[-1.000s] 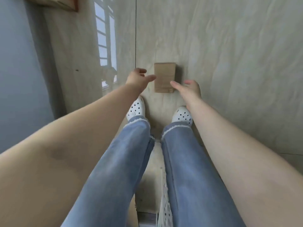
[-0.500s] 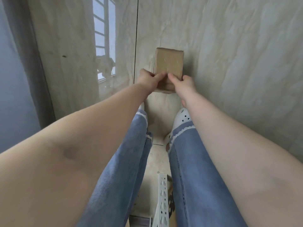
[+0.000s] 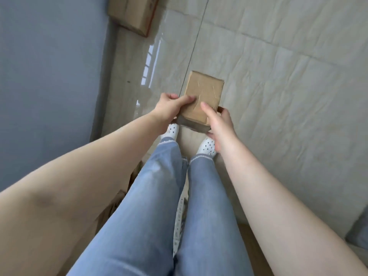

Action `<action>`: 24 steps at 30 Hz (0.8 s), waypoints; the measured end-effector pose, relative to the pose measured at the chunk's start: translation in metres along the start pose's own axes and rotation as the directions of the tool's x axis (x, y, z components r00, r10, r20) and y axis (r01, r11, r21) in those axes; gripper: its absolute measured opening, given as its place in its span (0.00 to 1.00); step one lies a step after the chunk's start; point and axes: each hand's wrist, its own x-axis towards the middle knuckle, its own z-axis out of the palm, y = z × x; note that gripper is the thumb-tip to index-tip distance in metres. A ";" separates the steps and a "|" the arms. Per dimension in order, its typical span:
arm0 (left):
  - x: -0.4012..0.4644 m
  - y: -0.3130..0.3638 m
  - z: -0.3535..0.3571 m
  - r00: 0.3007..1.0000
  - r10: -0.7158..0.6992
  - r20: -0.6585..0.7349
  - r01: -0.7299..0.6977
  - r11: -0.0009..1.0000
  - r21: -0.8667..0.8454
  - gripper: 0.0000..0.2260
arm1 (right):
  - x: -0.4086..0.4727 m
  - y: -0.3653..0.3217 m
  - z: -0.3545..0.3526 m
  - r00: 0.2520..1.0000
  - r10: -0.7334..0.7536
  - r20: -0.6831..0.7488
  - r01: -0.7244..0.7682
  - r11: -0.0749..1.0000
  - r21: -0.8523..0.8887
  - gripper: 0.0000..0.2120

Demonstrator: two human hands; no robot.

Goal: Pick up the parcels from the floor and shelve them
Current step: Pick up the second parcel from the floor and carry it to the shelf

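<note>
A small brown cardboard parcel, sealed with clear tape, is held off the tiled floor in front of my feet. My left hand grips its left near edge, thumb lying across the top face. On the right near corner sits my right hand, thumb on top and fingers wrapped around the side and underneath. The parcel tilts slightly, its far end pointing away from me. Its underside is hidden.
A larger cardboard box with red tape lies on the floor at the top left, against the grey wall. A white perforated shelf upright shows between my legs. The glossy beige floor stretches to the right.
Both hands reached the parcel on the floor, closed on its near end and lifted it. The view has tilted up, bringing the larger box at the top left into sight.
</note>
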 end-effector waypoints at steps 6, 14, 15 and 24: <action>-0.135 0.051 -0.013 0.986 0.159 0.055 -0.156 0.986 -0.055 0.44 | -0.135 -0.079 -0.023 0.991 -0.052 0.121 0.056 0.998 -0.029 0.24; -0.277 0.093 -0.035 0.699 0.597 0.393 -0.672 0.737 0.075 0.57 | -0.274 -0.137 -0.057 0.955 -0.063 0.288 0.118 0.977 -0.176 0.15; -0.290 0.098 -0.039 0.669 0.601 0.438 -0.703 0.703 0.109 0.62 | -0.287 -0.140 -0.057 0.955 -0.082 0.284 0.133 0.978 -0.162 0.15; -0.342 0.115 -0.085 0.669 0.635 0.386 -0.709 0.702 0.075 0.57 | -0.371 -0.139 -0.046 0.859 -0.409 0.307 0.448 0.891 -0.067 0.25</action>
